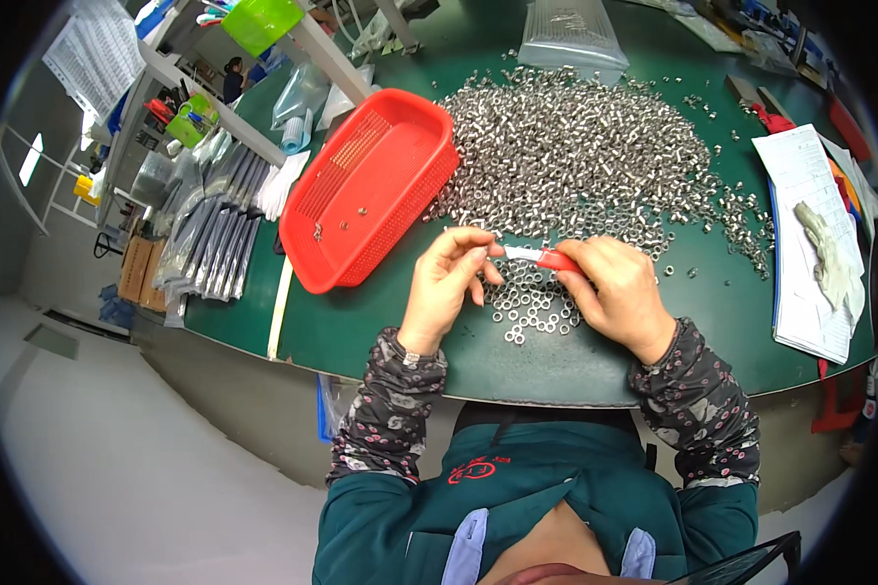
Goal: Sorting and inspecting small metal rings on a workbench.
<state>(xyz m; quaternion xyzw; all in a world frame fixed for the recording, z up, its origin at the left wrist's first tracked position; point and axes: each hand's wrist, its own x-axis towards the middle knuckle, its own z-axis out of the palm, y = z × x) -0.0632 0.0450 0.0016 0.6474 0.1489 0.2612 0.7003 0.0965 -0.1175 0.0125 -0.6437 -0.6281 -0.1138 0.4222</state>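
Observation:
My right hand (616, 288) is closed around a small tool with a red handle and a pale front part (529, 254). The tool points left, its tip meeting the fingers of my left hand (452, 283). Thumb and forefinger of that hand are pinched together at the tip; what they hold is too small to make out. Below and between both hands lies a loose spread of small metal rings (532, 304). Beyond them, a large heap of the same shiny metal pieces (576, 146) covers the middle of the green table (556, 375).
A red plastic basket (371, 180) with a few metal pieces inside stands left of the heap. Packaged dark items (215, 249) lie farther left. On the right are papers (800, 263) with a pale glove (829, 258). A clear plastic bag (573, 37) lies at the back.

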